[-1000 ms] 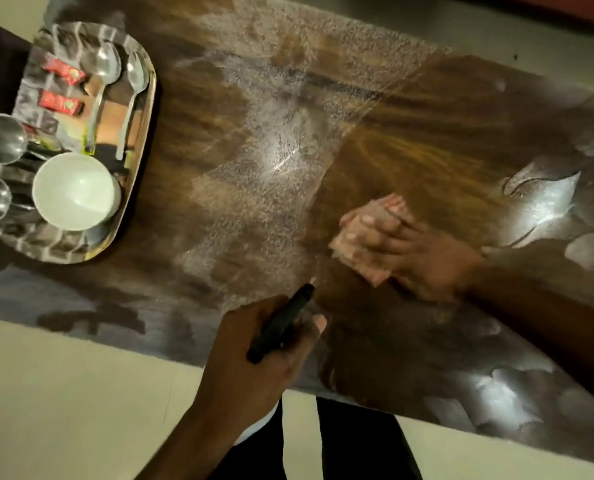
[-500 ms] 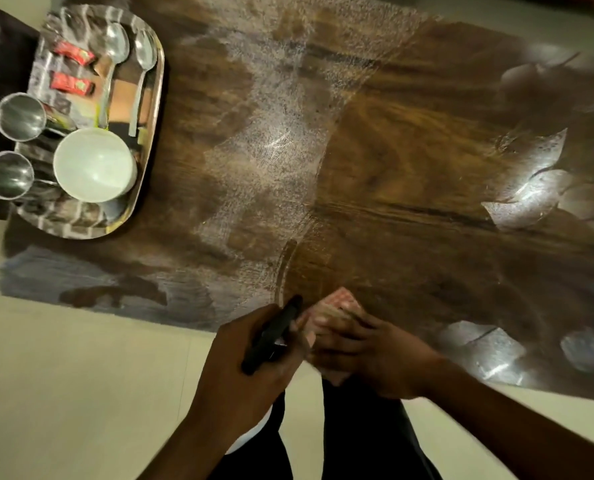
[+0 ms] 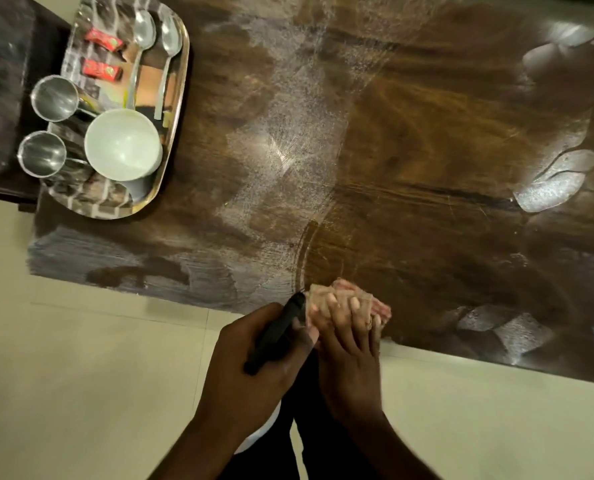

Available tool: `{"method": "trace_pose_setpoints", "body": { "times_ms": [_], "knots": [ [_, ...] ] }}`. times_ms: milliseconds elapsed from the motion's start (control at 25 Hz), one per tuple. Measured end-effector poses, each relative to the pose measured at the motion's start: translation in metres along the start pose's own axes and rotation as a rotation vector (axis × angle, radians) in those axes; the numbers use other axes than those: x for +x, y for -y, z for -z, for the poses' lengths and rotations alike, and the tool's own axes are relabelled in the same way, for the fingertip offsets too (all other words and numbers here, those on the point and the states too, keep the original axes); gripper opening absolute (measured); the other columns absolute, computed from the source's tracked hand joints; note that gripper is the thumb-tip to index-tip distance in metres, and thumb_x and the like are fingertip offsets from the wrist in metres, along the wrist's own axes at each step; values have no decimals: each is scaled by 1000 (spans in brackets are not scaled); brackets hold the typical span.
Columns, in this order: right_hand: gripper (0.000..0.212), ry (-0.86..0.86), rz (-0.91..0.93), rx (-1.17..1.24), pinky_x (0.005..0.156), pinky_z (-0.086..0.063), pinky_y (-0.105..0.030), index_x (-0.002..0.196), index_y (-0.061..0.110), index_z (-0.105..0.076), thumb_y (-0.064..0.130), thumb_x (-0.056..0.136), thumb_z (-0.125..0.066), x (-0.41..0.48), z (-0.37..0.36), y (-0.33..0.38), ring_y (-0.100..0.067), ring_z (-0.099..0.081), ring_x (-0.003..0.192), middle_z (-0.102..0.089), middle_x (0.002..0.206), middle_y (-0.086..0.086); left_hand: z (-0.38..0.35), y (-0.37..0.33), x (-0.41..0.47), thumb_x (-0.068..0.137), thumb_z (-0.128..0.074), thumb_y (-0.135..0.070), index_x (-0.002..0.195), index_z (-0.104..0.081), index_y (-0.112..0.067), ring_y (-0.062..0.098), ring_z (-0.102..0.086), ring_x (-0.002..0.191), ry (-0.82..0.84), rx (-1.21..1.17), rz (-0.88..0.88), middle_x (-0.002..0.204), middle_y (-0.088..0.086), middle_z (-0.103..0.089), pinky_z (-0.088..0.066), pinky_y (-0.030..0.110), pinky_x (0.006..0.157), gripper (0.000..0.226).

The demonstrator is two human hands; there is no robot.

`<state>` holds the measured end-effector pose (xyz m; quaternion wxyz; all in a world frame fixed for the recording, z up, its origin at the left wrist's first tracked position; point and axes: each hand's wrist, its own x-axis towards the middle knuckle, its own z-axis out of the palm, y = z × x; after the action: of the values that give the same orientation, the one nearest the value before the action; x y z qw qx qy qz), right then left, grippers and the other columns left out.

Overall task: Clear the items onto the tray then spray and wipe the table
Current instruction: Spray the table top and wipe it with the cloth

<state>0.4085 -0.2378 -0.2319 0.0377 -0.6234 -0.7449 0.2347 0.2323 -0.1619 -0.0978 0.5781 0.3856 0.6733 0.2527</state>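
Because the cloth [image 3: 349, 301] is a soft, limp, light pad of folded fabric, it looks best handled the way it is now: pressed flat under spread fingers so that it drags evenly and does not bunch. It lies at the near edge of the counter [image 3: 427, 150], under the right hand [image 3: 352, 337], whose fingers are laid over it and pressing down. Just beside it, touching, the left hand [image 3: 254, 372] is wrapped around the dark spray bottle [image 3: 276, 332], a rigid thing held by its neck. A pale film of spray covers the counter's left half, unwiped by the look of it. At the far left corner sits the steel tray [image 3: 181, 98], carrying a white bowl [image 3: 124, 143], apparently empty, two steel cups [image 3: 47, 126], two spoons [image 3: 157, 36] and two red packets [image 3: 101, 53].
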Motion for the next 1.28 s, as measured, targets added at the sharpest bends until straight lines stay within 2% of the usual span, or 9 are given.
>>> {"method": "trace_pose_setpoints", "body": {
  "times_ms": [160,280,440,600,760,840,1040,1120,1280],
  "knots": [
    [69,147,293,-200,126,-21,-65,166,38,-33,26,100,-50,-37,41,-117,-28,-14,167,-28,176,8,5,4,-9,84,-80,-41,82,-68,-2,9,-49,51,-5,-137,8,60,3,-57,-43,21,58,41],
    [60,-99,-183,43,127,-19,-68,165,29,-40,25,105,-46,-36,59,-138,-27,-14,167,-27,177,4,6,4,-21,87,-82,-39,76,-63,-4,12,-48,48,-22,-129,19,62,17,-53,-43,24,54,41],
    [65,-295,-691,220,131,-7,-66,165,23,-38,29,100,-39,23,26,-29,-37,-12,165,-25,177,-8,9,19,-28,93,-82,-23,63,-59,-23,4,-50,48,-125,-13,11,52,-7,-52,-44,15,55,38],
    [63,115,-31,24,133,0,-60,166,37,-34,36,103,-37,46,-2,45,-27,4,167,-16,179,5,19,31,-35,93,-82,-22,73,-70,-24,3,-52,43,-202,-51,4,58,-3,-65,-46,17,50,23],
    [65,359,738,-294,133,-10,-58,167,40,-30,40,103,-40,95,43,-33,-26,-7,167,-20,178,9,41,44,-38,91,-82,-19,80,-72,-14,1,-57,45,-218,-51,-2,69,0,-73,-48,13,56,15],
    [67,237,613,-293,131,-15,-64,167,38,-30,37,102,-43,125,68,-71,-31,-13,166,-24,177,4,51,48,-38,90,-81,-25,82,-72,-12,0,-61,47,-194,-14,4,65,-4,-72,-48,9,60,18],
    [72,-236,-498,156,131,-3,-67,167,28,-32,28,96,-42,167,42,15,-36,-4,167,-17,179,-5,68,43,-28,84,-77,-42,85,-74,-12,3,-64,51,-182,-6,-1,66,-5,-73,-50,11,58,30],
    [70,-189,-439,124,131,-2,-67,168,29,-27,33,99,-38,162,10,81,-37,2,167,-12,180,-6,78,39,-23,84,-78,-42,85,-74,-15,4,-63,50,-183,-12,1,68,-4,-73,-49,14,57,28],
    [61,170,299,-85,130,-8,-68,168,36,-25,55,111,-22,103,-31,114,-27,12,167,-10,180,7,98,34,-13,90,-83,-29,92,-77,-21,4,-65,55,-149,39,-4,78,-6,-78,-49,15,60,10]
  ]
}}
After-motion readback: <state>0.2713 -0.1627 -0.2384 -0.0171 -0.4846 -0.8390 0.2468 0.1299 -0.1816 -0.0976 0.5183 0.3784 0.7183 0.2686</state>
